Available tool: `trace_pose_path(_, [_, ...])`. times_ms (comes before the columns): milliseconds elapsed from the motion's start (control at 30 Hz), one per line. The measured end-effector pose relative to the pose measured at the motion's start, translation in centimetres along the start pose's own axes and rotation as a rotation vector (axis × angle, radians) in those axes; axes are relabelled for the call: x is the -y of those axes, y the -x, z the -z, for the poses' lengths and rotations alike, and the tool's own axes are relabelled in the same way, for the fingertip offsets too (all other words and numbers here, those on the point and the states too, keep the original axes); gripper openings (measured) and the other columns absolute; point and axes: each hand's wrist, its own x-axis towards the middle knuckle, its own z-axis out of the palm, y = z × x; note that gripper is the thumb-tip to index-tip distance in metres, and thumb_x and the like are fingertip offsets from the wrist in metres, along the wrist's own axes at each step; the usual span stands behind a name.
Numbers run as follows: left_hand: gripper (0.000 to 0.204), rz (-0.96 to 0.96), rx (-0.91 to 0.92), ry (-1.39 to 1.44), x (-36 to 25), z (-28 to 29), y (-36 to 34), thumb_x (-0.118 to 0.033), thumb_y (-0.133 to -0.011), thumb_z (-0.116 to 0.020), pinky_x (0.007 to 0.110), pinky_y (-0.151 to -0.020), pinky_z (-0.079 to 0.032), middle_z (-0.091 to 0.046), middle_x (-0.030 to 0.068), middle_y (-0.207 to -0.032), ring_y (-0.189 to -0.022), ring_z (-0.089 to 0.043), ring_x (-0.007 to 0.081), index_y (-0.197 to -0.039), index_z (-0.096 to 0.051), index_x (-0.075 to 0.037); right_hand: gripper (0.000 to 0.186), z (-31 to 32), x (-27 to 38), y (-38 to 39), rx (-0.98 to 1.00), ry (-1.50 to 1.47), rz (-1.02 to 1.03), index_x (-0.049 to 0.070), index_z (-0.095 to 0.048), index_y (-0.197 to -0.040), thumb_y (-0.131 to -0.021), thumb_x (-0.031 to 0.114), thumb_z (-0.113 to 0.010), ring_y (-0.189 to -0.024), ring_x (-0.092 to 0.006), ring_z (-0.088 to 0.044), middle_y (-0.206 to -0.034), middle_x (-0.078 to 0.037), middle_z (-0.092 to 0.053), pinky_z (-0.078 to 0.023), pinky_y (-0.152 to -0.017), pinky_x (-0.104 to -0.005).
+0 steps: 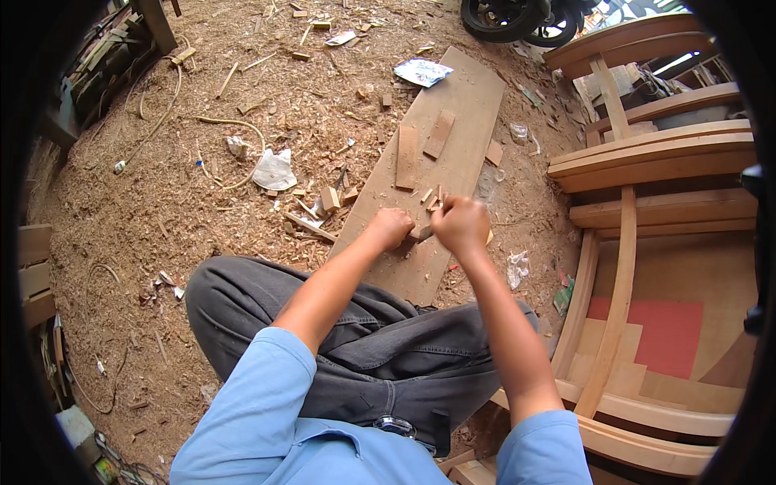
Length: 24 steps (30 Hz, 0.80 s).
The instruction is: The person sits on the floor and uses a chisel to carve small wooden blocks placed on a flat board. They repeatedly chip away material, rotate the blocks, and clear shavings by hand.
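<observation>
I sit with a long wooden board (473, 97) lying on the ground before me. My left hand (390, 229) is closed low over the board, its fingers pressing a small wooden block (421, 233). Beside it on the right, my right hand (461, 224) is closed in a fist, slightly blurred. A pale end of something shows at its outer side; the rest is hidden by the fingers. Small wood offcuts (434, 199) lie just beyond my hands. Farther up the board rest two flat wooden pieces, a longer one (406, 158) and a shorter one (439, 134).
Shavings and scraps cover the ground. A crumpled plastic sheet (423, 72) overlaps the board's far left edge. Wooden frames (627, 267) stand close on my right. A motorcycle wheel (505, 18) is at the far end. A white scrap (275, 170) and wood blocks (330, 199) lie left of the board.
</observation>
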Motion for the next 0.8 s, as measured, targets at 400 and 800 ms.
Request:
trace_pose_path(400, [0.007, -0.006, 0.026, -0.028, 0.01, -0.20, -0.32, -0.014, -0.076, -0.070, 0.041, -0.077, -0.058, -0.073, 0.0084, -0.090, -0.095, -0.070, 0.0275, -0.082, -0.073, -0.014, 0.017, -0.18, -0.03, 0.10, -0.094, -0.014, -0.058, 0.010, -0.078, -0.075, -0.076, 0.021, -0.066, -0.070, -0.0353, -0.072, -0.074, -0.019, -0.072, -0.060, -0.068, -0.0433])
trace_pose_path(800, [0.008, 0.001, 0.012, -0.025, -0.13, -0.22, -0.18, -0.014, -0.075, -0.071, 0.042, -0.077, -0.059, -0.073, 0.0081, -0.090, -0.094, -0.071, 0.0280, -0.082, -0.073, -0.014, 0.018, 0.64, 0.37, -0.30, -0.048, 0.028, -0.109, 0.009, -0.078, -0.077, -0.077, 0.023, -0.066, -0.075, -0.0339, -0.074, -0.077, -0.017, -0.074, -0.061, -0.071, -0.0426])
